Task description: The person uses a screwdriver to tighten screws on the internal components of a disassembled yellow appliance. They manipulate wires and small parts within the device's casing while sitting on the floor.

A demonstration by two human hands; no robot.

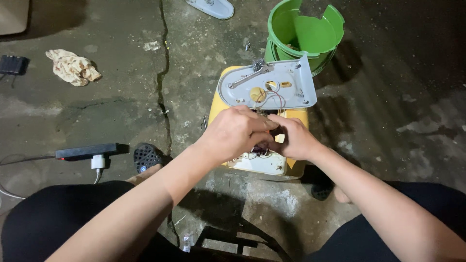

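Grey plastic cover point(272, 87) — smooth, faintly glossy — carries a bare metal strip point(247, 77). Yellow casing point(219, 104) looks like smooth plastic, as does the shiny green bucket point(310, 34). Floor point(97, 116) — rough, cracked concrete. Crumpled cloth rag point(73, 67).

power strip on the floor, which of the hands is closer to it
Left. The left hand is over the yellow appliance, right of the power strip; the right hand is farther right.
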